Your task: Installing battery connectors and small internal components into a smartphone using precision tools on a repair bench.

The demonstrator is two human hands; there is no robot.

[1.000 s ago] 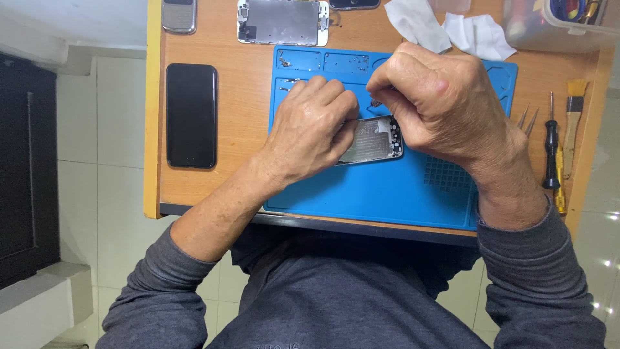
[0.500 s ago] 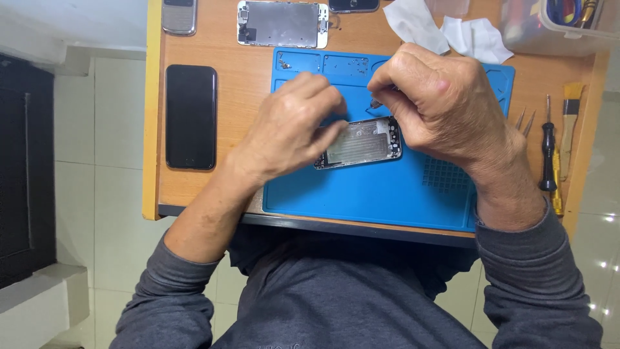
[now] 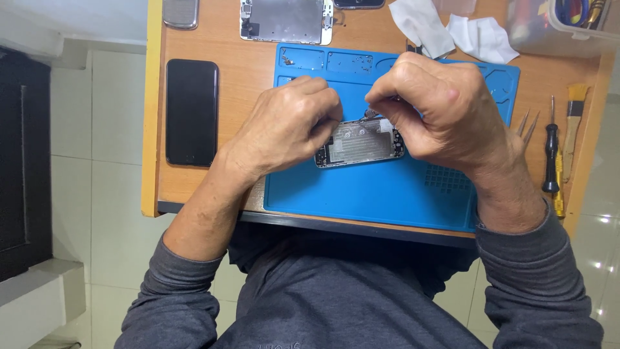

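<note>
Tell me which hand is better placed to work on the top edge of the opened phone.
Probably the right hand: its pinched fingertips sit at the opened phone top edge. The left hand rests on its left end.

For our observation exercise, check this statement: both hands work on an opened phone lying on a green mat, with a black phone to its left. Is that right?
Not quite. In the head view the mat is blue, not green. The rest holds: both hands, left and right, work on the opened phone, and the black phone lies to its left.
</note>
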